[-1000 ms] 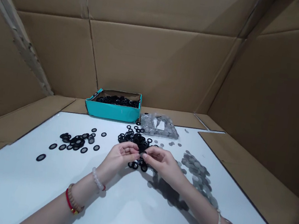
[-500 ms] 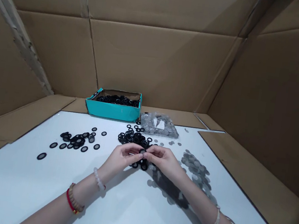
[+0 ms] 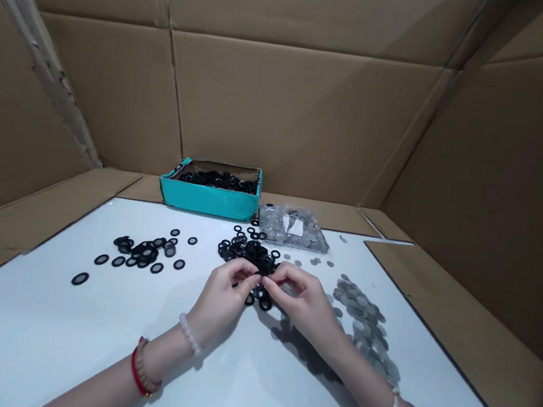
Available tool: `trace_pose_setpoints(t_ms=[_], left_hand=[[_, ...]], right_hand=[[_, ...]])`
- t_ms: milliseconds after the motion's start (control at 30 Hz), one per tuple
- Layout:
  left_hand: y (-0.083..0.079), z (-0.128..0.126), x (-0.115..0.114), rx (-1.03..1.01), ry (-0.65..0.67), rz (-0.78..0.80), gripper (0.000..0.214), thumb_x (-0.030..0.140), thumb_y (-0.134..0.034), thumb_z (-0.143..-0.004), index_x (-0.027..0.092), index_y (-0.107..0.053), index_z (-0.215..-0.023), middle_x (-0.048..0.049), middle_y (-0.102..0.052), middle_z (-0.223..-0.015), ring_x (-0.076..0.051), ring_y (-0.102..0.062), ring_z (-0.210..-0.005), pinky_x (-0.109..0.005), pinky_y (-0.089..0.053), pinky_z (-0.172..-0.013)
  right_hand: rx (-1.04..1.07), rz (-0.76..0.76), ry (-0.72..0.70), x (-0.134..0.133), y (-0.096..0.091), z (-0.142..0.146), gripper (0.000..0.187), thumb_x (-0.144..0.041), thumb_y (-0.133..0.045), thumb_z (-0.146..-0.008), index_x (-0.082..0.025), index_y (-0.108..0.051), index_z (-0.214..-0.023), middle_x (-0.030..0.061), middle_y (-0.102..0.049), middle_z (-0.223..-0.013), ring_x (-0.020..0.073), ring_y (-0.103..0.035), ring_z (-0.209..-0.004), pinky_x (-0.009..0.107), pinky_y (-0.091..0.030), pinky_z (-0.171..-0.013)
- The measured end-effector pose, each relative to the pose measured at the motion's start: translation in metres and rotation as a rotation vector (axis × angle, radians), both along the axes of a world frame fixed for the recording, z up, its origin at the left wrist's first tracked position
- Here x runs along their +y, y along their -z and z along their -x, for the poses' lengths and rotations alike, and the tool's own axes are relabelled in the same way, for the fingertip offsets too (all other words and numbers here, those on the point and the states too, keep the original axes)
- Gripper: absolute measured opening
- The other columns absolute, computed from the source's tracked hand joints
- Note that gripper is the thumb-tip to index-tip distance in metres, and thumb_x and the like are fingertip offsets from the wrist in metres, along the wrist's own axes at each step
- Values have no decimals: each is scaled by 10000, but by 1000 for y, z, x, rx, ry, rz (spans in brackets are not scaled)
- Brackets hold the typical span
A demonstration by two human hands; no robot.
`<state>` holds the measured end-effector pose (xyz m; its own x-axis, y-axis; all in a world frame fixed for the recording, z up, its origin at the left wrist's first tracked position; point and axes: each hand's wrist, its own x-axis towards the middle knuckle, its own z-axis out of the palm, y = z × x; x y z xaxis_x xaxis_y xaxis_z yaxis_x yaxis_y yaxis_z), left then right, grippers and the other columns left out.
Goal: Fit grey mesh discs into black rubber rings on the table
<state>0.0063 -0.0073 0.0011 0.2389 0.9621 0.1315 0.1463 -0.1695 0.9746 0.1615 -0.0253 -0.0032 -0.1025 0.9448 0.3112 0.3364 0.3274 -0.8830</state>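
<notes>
My left hand [image 3: 228, 290] and my right hand [image 3: 302, 300] meet fingertip to fingertip over the middle of the white table. Both are closed in a pinch on a small black ring [image 3: 262, 274], mostly covered by the fingers. Behind and beneath them spreads a heap of black rings [image 3: 250, 252], with a few nearer ones such as a loose ring [image 3: 265, 304]. Grey mesh discs [image 3: 362, 307] lie scattered to the right, some hidden by my right forearm. On the left is a loose group of black rings with grey discs in their centres [image 3: 146, 252].
A teal box [image 3: 208, 201] full of black rings stands at the back. Beside it rests a clear plastic bag [image 3: 293, 227] of grey discs with a white label. Cardboard walls [image 3: 284, 111] enclose the white table [image 3: 245, 388] at the back and sides.
The ring between my fingertips has tilted, so the grey centre that showed before is hidden now. My fingers have bent more around it. The whole view has shifted slightly.
</notes>
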Motion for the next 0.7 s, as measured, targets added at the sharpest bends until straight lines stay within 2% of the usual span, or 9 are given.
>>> trace_pose_setpoints(t_ms=[100,167,233,300,400,467,567,700], left_hand=[[2,-3,-1,-164,16,134,173,293,-637,-687,141,-583,-750,-24,-590,-715,-148,-541,-692,-264,-427,-659],[2,-4,-1,-288,47,239,224,311,-648,-682,146,-573,-814,-12,-581,-706,-136,-547,-671,-267,-436,-659],[2,-4,-1,-332,80,271,254,318,-635,-700,159,-567,-885,-8,-580,-713,-137,-557,-678,-276,-446,-675],[1,-2,-1,-263,89,196,228,303,-618,-717,167,-577,-895,-23,-593,-756,-149,-565,-723,-279,-449,-695],[1,2,0,-44,60,-22,129,267,-578,-748,164,-598,-824,-47,-601,-831,-166,-560,-787,-274,-443,-715],[3,3,1,77,38,-114,100,246,-548,-767,162,-595,-794,-49,-601,-827,-171,-559,-787,-275,-439,-714],[6,4,2,152,15,-128,93,233,-524,-778,161,-583,-785,-46,-608,-795,-174,-561,-767,-277,-435,-695],[5,2,2,94,-9,-70,104,252,-543,-762,154,-578,-776,-48,-608,-790,-176,-558,-771,-279,-433,-699]], right_hand=[[97,134,-49,2,3,1,182,-344,-582,-776,-180,-558,-703,-9,-545,-657,126,-504,-606,229,-381,-553],[191,212,-104,4,4,1,184,-357,-612,-748,-177,-579,-772,3,-580,-712,135,-537,-648,235,-412,-586],[228,238,-134,5,3,0,192,-354,-620,-740,-173,-596,-802,18,-602,-758,147,-555,-695,247,-428,-631],[195,231,-130,6,3,-1,176,-344,-604,-755,-169,-605,-772,16,-595,-736,144,-542,-682,245,-417,-620],[105,188,-124,6,2,-2,166,-321,-590,-767,-166,-589,-707,0,-551,-667,133,-501,-634,236,-384,-577],[60,141,-121,5,2,-2,172,-311,-575,-780,-170,-561,-683,-6,-522,-653,130,-486,-628,232,-374,-570],[1,59,-69,2,3,0,190,-304,-549,-800,-175,-523,-662,-8,-498,-653,129,-474,-631,229,-367,-569],[-10,31,-18,0,4,1,204,-316,-548,-797,-175,-519,-654,-11,-507,-646,127,-474,-615,231,-366,-565]])
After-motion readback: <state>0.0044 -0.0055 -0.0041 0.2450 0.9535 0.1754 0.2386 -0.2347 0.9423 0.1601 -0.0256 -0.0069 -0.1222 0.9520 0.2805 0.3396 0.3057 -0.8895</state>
